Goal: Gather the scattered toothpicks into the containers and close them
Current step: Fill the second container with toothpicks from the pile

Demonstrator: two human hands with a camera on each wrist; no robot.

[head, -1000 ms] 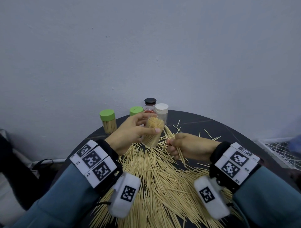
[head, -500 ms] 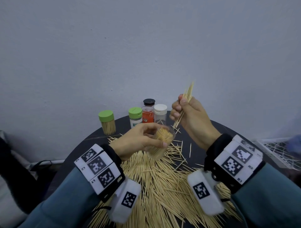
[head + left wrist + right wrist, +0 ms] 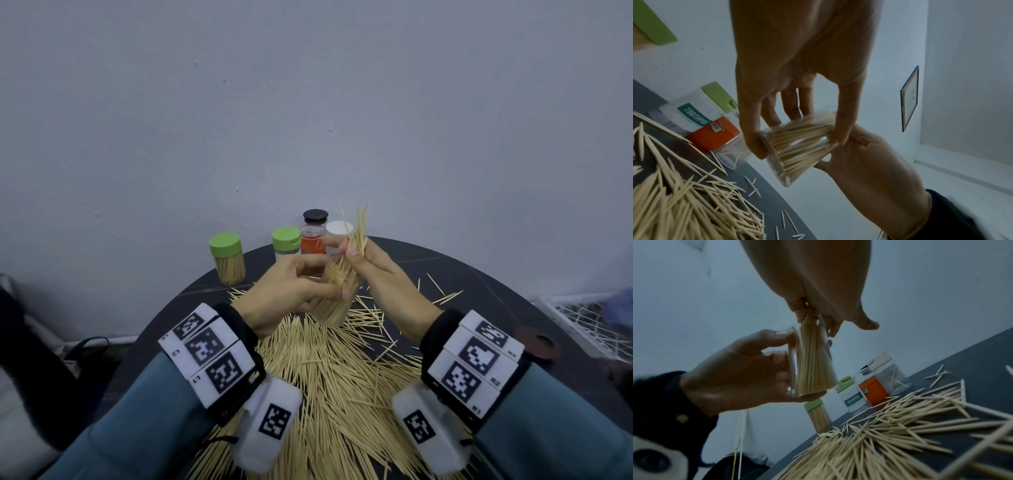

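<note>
Above the counter (image 3: pixel 479 274) the left hand (image 3: pixel 291 294) is gripping a clear toothpick jar (image 3: pixel 334 308), tilted, already packed w/ picks. Right hand (image 3: pixel 373 270) is pinching a toothpick bundle (image 3: pixel 359 229) at its mouth. Imo line tips up parallel b4 pushing in, or they'll jam.

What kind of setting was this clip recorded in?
Probably a plain indoor room, not a kitchen: a round dark table against a bare wall, a framed panel on it, and a white wire rack alongside.
</note>
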